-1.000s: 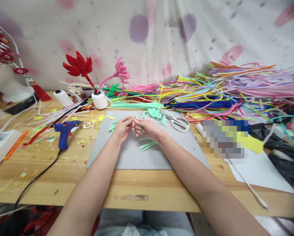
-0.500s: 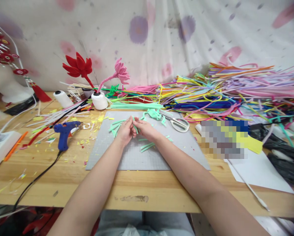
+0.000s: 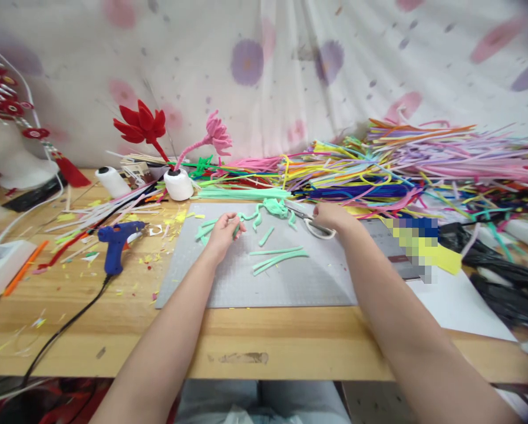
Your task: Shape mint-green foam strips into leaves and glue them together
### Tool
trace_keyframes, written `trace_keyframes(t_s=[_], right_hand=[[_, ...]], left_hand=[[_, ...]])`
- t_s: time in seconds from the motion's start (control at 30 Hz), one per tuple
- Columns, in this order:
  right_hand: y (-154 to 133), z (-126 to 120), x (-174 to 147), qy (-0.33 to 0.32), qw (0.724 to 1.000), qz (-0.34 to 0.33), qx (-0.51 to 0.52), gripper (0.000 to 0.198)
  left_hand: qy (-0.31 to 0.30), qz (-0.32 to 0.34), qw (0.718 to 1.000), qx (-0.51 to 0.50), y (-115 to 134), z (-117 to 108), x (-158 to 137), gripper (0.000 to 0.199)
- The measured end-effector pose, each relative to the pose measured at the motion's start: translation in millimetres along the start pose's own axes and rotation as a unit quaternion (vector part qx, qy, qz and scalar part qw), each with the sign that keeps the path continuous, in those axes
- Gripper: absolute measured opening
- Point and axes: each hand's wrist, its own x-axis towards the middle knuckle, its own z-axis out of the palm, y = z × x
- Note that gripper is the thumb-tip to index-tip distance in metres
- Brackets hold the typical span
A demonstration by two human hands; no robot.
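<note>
My left hand point(image 3: 227, 234) is closed in a pinch over the grey cutting mat point(image 3: 228, 288), with a bit of mint-green pipe cleaner point(image 3: 236, 231) showing between the fingers. At the mat's right side, my right hand point(image 3: 335, 217) has its fingers on the handles of the scissors point(image 3: 312, 226), whose blades point left. Near their tips sits a bunched mint-green pipe-cleaner shape point(image 3: 273, 207) with curly ends. Cut mint-green pieces point(image 3: 281, 259) lie in the middle of the mat, and more green strips point(image 3: 204, 230) lie left of my left hand.
A blue glue gun point(image 3: 115, 244) rests on the left, its cord running off the front edge. Red point(image 3: 141, 122) and pink point(image 3: 218, 134) fuzzy flowers stand in a white spool point(image 3: 178, 185). Bundles of coloured pipe cleaners point(image 3: 361, 168) line the back; white paper point(image 3: 471, 306) lies right.
My hands have come apart. The right one has moved right to the scissors, while the left stays over the mat. A short green piece now shows on the mat between them.
</note>
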Motion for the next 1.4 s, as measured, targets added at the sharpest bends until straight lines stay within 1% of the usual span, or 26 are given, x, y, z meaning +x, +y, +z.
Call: trace_keyframes(t_s=[0.07,0.17,0.23,0.33,0.47,0.5,0.53,0.57,0.63,0.7,0.73,0.77,0.87,0.9,0.97,1.07,1.23,1.4], right_hand=[[9.0,7.2,1.6,-0.03,0.999,-0.007,-0.031,0.025],[7.9,10.3,0.5,-0.05,0.998,-0.018,-0.043,0.026],[6.9,3.7,-2.4,-0.073,0.996,-0.025,-0.052,0.027],[15.6,-15.8,-10.0,-0.097,0.994,-0.033,-0.047,0.024],[37.0,-42.8,-27.0,-0.095,0.995,-0.04,-0.015,0.015],[39.8,-46.9,-31.8,-0.081,0.996,-0.041,0.004,0.015],[40.4,-49.4,-36.1,-0.047,0.998,-0.037,0.028,0.017],[38.4,-49.8,-39.7,0.003,0.998,-0.033,0.055,0.021],[26.7,-44.4,-43.4,0.096,0.988,-0.046,0.115,0.033],[6.8,-31.4,-42.3,0.166,0.963,-0.099,0.186,0.04],[-4.7,-22.9,-40.4,0.185,0.95,-0.128,0.217,0.041],[-16.2,-13.9,-38.1,0.181,0.941,-0.158,0.239,0.041],[-45.4,11.2,-31.8,0.138,0.918,-0.246,0.279,0.036],[-51.9,17.5,-30.5,0.124,0.911,-0.261,0.294,0.035],[-59.7,26.4,-29.4,0.107,0.904,-0.273,0.312,0.035],[-61.8,32.5,-29.0,0.091,0.903,-0.276,0.316,0.037],[-60.1,34.9,-28.0,0.079,0.904,-0.288,0.307,0.04],[-60.6,32.2,-28.4,0.071,0.902,-0.301,0.302,0.041]], left_hand=[[-0.008,-0.017,1.0,-0.013,0.7,1.3,-1.0,0.019],[-0.027,-0.06,0.996,-0.053,3.1,-0.2,-1.8,0.019],[-0.037,-0.076,0.993,-0.08,5.0,-3.3,-2.2,0.02],[-0.055,-0.078,0.988,-0.118,7.3,-8.3,-2.3,0.021],[-0.079,-0.091,0.978,-0.17,8.8,-11.8,-0.3,0.019],[-0.083,-0.096,0.975,-0.183,8.9,-12.1,0.2,0.018],[-0.087,-0.103,0.971,-0.198,9.0,-12.0,0.7,0.016],[-0.093,-0.112,0.966,-0.214,9.1,-11.8,0.9,0.014],[-0.106,-0.133,0.955,-0.245,9.3,-11.1,0.5,0.011],[-0.121,-0.148,0.944,-0.27,9.5,-10.5,-0.7,0.008],[-0.127,-0.151,0.94,-0.277,9.6,-10.4,-1.4,0.007],[-0.133,-0.153,0.938,-0.282,9.6,-10.6,-2.2,0.006],[-0.141,-0.152,0.936,-0.283,9.4,-13.1,-3.5,0.005],[-0.144,-0.151,0.936,-0.282,9.4,-14.4,-3.6,0.005],[-0.155,-0.151,0.935,-0.28,9.8,-16.8,-3.2,0.005],[-0.176,-0.16,0.93,-0.278,10.8,-18.4,-1.9,0.005],[-0.177,-0.174,0.927,-0.282,10.9,-16.3,-1.0,0.006],[-0.172,-0.175,0.927,-0.284,10.6,-15.8,-2.4,0.006]])
